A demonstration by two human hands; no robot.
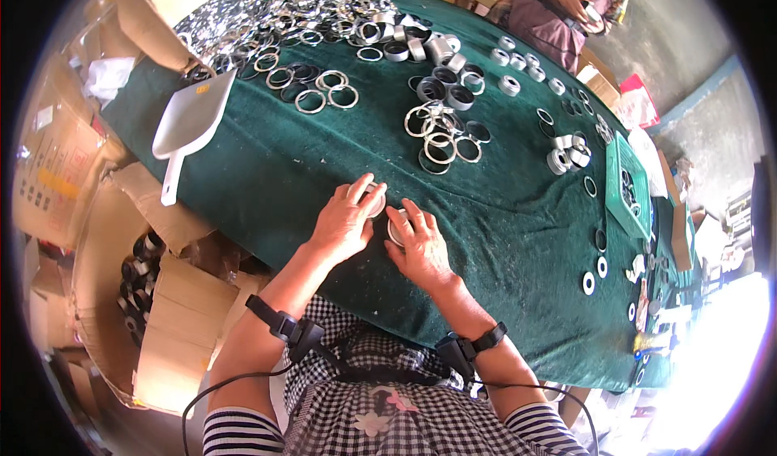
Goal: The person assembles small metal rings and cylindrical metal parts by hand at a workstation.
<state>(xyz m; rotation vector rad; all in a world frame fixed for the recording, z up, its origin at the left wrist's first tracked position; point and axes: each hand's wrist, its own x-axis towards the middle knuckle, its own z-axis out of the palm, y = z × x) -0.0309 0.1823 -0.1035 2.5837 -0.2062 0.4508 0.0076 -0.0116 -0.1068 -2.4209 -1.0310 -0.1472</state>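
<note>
My left hand [344, 220] is closed around a small round silver-grey part [375, 203], its fingers curled over the top. Just to the right, my right hand [422, 250] grips a second round silver-grey part [398, 228], partly hidden under the fingers. Both hands are low over the green cloth, close together but apart. Beyond them lies a cluster of shiny metal rings [441, 140]. Behind that cluster stand several dark and silver cylindrical collars [445, 84].
A heap of metal rings [299, 15] covers the far left of the green-clothed table [275, 156]. A white dustpan [192, 120] lies at the left edge. To the right is a green basket [627, 185]. Open cardboard boxes [174, 326] stand left; another person's hand [571, 3] shows far right.
</note>
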